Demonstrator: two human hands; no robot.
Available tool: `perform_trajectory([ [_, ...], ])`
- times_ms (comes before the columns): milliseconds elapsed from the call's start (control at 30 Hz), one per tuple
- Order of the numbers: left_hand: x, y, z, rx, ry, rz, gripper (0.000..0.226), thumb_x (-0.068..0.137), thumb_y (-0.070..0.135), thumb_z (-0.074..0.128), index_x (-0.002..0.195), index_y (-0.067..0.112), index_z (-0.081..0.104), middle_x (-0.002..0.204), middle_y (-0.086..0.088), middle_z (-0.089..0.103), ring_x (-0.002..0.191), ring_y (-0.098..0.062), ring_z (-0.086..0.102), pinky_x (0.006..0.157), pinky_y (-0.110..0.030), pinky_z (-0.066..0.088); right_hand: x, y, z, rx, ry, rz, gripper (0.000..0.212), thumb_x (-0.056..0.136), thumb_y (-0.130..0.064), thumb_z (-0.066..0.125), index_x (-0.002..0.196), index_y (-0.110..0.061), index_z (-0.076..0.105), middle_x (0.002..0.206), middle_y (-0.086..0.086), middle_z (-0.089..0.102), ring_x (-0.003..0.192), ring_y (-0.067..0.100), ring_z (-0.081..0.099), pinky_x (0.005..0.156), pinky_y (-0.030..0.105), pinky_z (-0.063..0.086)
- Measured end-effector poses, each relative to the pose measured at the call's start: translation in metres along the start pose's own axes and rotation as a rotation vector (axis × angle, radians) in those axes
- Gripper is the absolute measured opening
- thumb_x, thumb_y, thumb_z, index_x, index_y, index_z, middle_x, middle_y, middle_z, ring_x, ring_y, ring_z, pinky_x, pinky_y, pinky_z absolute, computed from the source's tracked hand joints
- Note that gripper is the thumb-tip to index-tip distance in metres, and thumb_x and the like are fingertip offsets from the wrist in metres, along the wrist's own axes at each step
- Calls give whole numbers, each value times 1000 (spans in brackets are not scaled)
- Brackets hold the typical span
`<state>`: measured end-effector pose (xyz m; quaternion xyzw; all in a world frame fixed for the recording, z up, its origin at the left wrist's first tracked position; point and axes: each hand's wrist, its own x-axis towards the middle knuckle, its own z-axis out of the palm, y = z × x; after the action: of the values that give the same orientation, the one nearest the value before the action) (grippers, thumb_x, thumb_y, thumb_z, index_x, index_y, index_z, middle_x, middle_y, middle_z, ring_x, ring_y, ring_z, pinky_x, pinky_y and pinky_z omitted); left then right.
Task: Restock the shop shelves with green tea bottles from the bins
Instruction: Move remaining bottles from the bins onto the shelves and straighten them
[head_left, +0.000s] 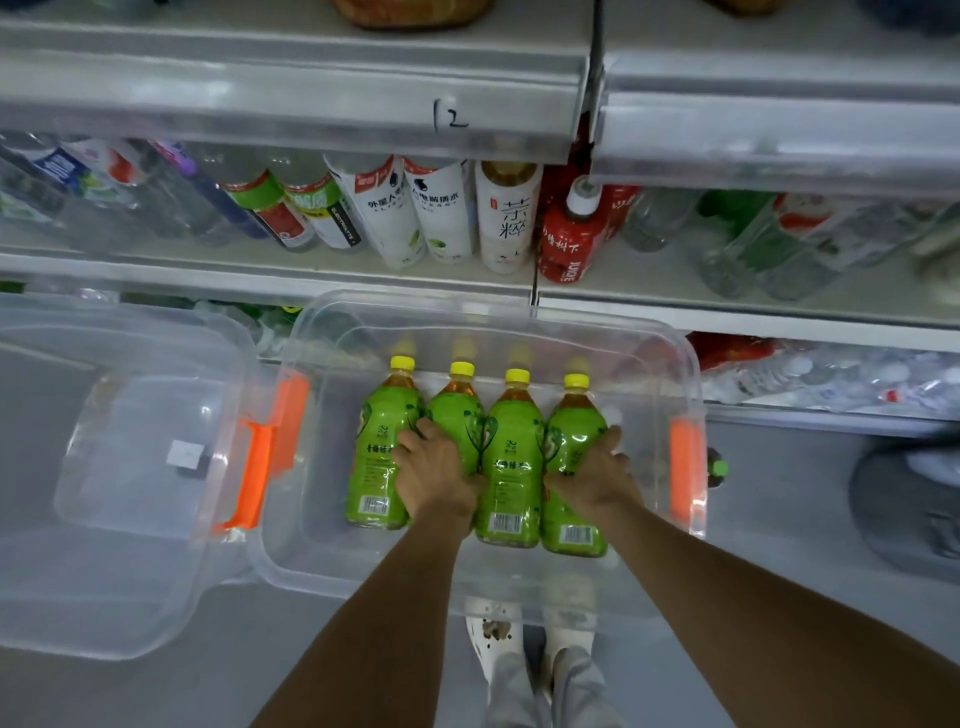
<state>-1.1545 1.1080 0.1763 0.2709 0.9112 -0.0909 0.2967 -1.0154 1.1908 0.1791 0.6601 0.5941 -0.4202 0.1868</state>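
Four green tea bottles (511, 457) are lying side by side, yellow caps pointing at the shelving, in the clear bin (519, 317) on the floor. My left hand (436, 467) is closing over the second bottle (457, 410) from the left, and my right hand (597, 478) is wrapping the fourth bottle (574, 530), its fingers (615, 436) curling round the far side.

The bottles are touching each other, so lifting one is likely dragging its neighbour or setting it rolling. The plastic looks slick and the bottles full, so a one-handed hold on each could be slipping on the way up. The bin's orange handle (683, 467) is sitting close to my right wrist, and I could be knocking it.

An empty-looking second bin (130, 597) is sitting just beside the first, to the left. The grey floor (779, 519) is carrying both, with my pale shoes (491, 629) below. The shelf (675, 291) above is holding white bottles (441, 213) and a red juice bottle (569, 239), closely packed, so I am judging space tight.
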Motion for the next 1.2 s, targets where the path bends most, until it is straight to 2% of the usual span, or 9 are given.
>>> perform_trajectory([
  [100,2,1,6,80,18,42,97,79,47,79,143,-2,25,136,-19,41,124,-34,48,99,-38,46,9,0,12,72,33,56,118,80,-33,79,154,-6,-9,147,27,34,131,46,43,105,48,39],
  [167,2,3,11,121,29,48,102,88,44,72,150,-9,11,141,-22,38,127,-36,45,101,-39,45,13,1,15,75,52,59,114,76,-36,81,152,-4,2,144,26,38,128,46,46,102,48,41],
  [267,1,5,14,141,29,43,109,86,45,73,151,-12,6,141,-23,38,125,-35,46,102,-39,45,14,3,10,58,48,51,100,74,-36,82,143,-2,18,138,24,45,124,42,51,98,45,44],
  [367,1,4,12,108,10,42,105,84,40,76,151,-8,11,138,-22,41,123,-35,46,103,-40,43,5,1,-1,64,45,31,92,73,-34,83,135,-3,24,133,21,51,120,40,55,97,46,48],
  [500,1,0,4,-2,-10,13,92,74,40,85,138,3,30,132,-18,45,121,-33,49,102,-38,42,-16,2,-21,106,43,-40,82,69,-31,83,125,-7,29,123,17,54,112,38,58,93,48,51],
  [667,-7,7,0,-21,-56,-1,101,68,48,88,139,4,30,133,-17,43,123,-32,49,101,-37,44,-34,-6,-40,40,-5,-126,76,65,-32,84,114,-16,28,114,11,56,104,34,61,89,45,53],
  [833,-3,12,7,-15,-82,54,100,73,56,81,140,-1,31,135,-18,44,124,-32,46,104,-38,39,-33,-15,-36,-25,-7,-124,88,64,-39,83,126,-12,26,124,12,50,114,36,56,94,45,49],
  [1033,-5,14,29,-228,-58,14,105,87,43,73,153,1,4,149,-20,33,133,-40,44,106,-46,40,-30,-11,-22,59,50,-121,108,57,-52,90,132,-13,23,130,13,43,122,39,49,98,48,46],
  [1200,7,4,22,-286,-91,51,108,82,36,80,154,3,8,145,-24,40,129,-45,48,103,-52,44,-25,-5,-27,85,62,-151,91,66,-46,88,125,-11,28,129,14,47,118,39,53,96,50,47],
])
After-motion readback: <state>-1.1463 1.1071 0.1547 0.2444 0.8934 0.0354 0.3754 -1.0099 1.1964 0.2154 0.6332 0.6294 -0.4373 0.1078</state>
